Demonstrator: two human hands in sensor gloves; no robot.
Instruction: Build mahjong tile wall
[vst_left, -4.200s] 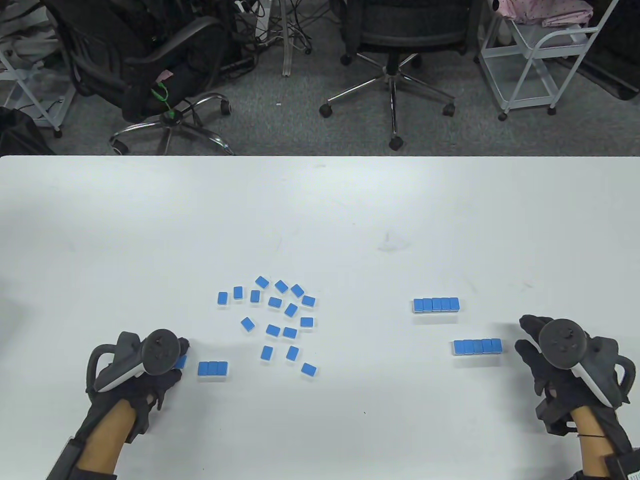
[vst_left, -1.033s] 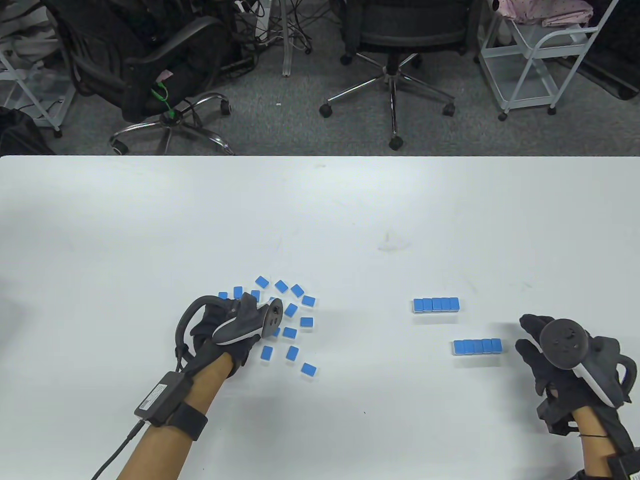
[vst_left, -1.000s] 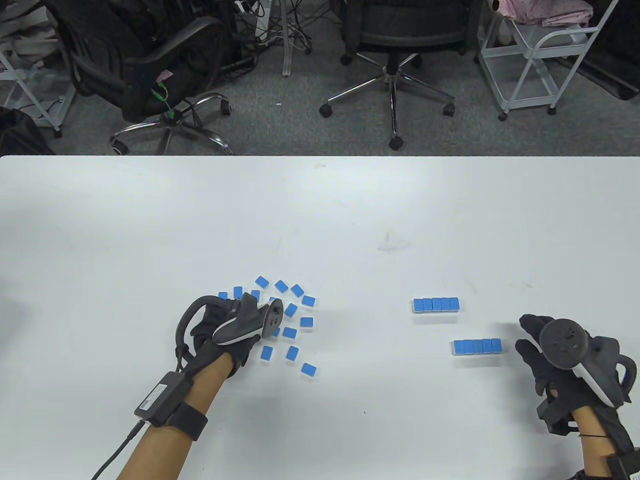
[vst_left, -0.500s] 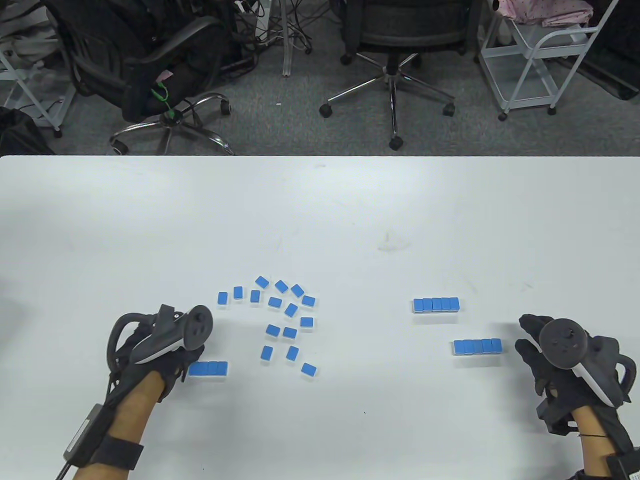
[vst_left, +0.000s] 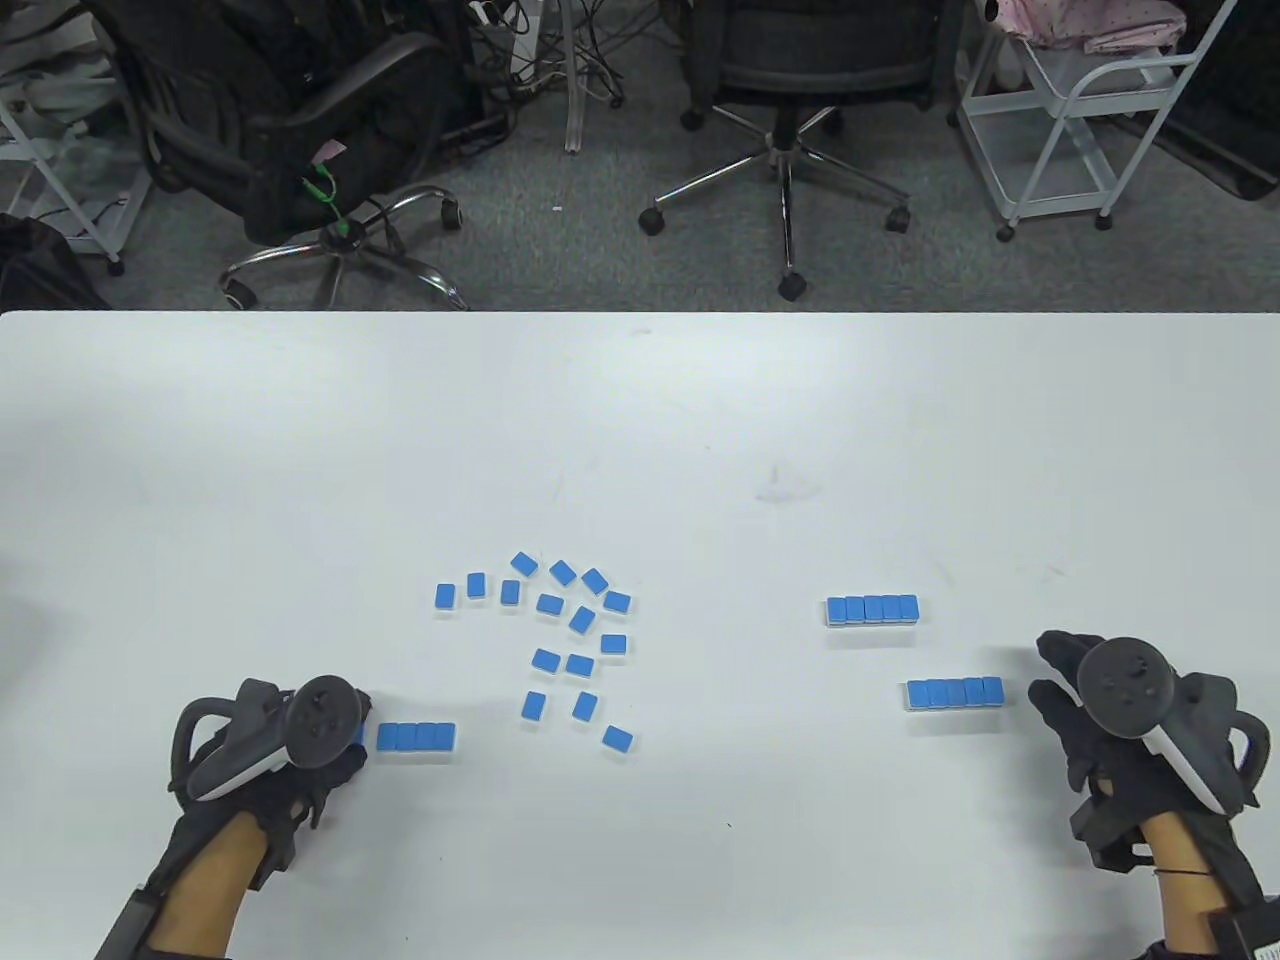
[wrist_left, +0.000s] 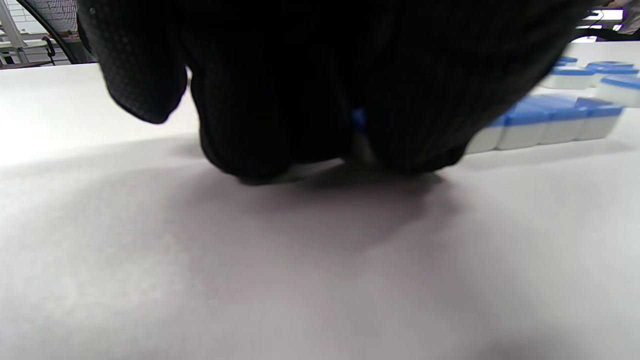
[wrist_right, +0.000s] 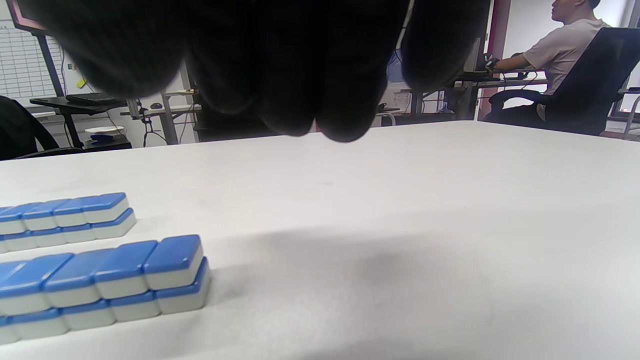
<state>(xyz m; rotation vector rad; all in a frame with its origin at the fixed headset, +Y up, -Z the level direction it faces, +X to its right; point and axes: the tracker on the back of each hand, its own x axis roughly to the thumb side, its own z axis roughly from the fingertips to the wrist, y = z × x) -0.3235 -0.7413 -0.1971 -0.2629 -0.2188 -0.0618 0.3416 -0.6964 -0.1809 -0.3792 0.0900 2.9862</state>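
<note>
The left hand (vst_left: 265, 745) pinches a tile (wrist_left: 358, 131) at the left end of a short tile row (vst_left: 417, 737) running left-right on the desk (vst_left: 640, 420); the right hand (vst_left: 1120, 715) rests relaxed, holding nothing.

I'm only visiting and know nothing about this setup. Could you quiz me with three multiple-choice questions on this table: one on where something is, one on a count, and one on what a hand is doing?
1. Where is the left hand?
A) at the left end of the short row
B) over the loose tiles
C) beside the other hand

2. How many tiles high is the stacked row nearest the right hand?
A) one
B) two
C) three

3. What is the right hand doing?
A) pinching a tile
B) pushing a row
C) holding nothing

Answers:
1. A. The table view shows it there, fingers round a tile.
2. B. The right wrist view shows two layers.
3. C. Its fingers hang bare above the table, apart from the rows.
</note>
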